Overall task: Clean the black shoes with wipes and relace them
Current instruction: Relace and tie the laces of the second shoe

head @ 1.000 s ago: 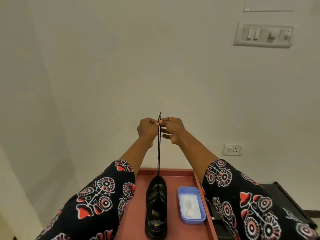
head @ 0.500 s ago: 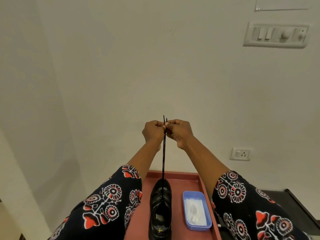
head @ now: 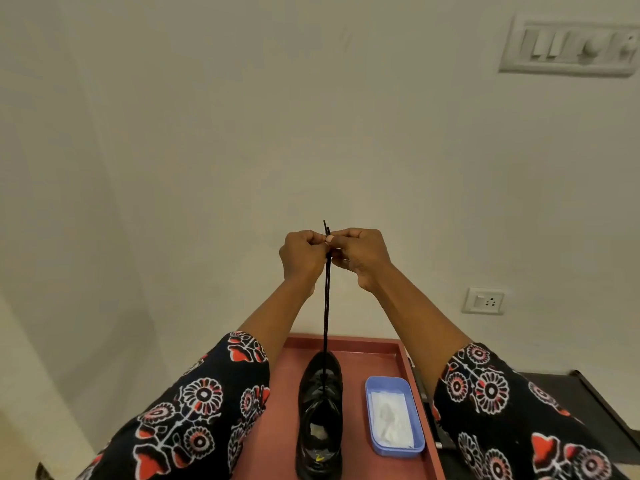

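Relacing is in hand on one black shoe [head: 320, 414], which stands upright on a reddish tray [head: 349, 344], toe toward the wall and heel toward the wearer of the camera. Both strands of the black lace [head: 326, 306] rise taut and close together from the front of the shoe to a point well above it. There the left hand [head: 303, 256] and right hand [head: 360, 256] meet, fingers curled, each pinching the lace near its ends; the two tips stand just clear above the fingers, one slightly higher than the other.

Judgement on progress: the lace appears threaded only through the eyelets nearest the toe, and the ends are apparently being held up to match their lengths. The eyelet rows cannot be made out in detail on the dark upper. The remaining eyelets are apparently still to be laced, and the bow is untied.

Just to the right of the shoe, on the same tray, lies a blue tub [head: 394, 382] holding white wipes [head: 391, 422]. The shoe surface looks glossy; whether wiping is complete cannot be confirmed.

Only one shoe is in view. The task names shoes, so a second presumably remains, out of sight.

A dark counter [head: 585, 400] shows to the right of the tray.
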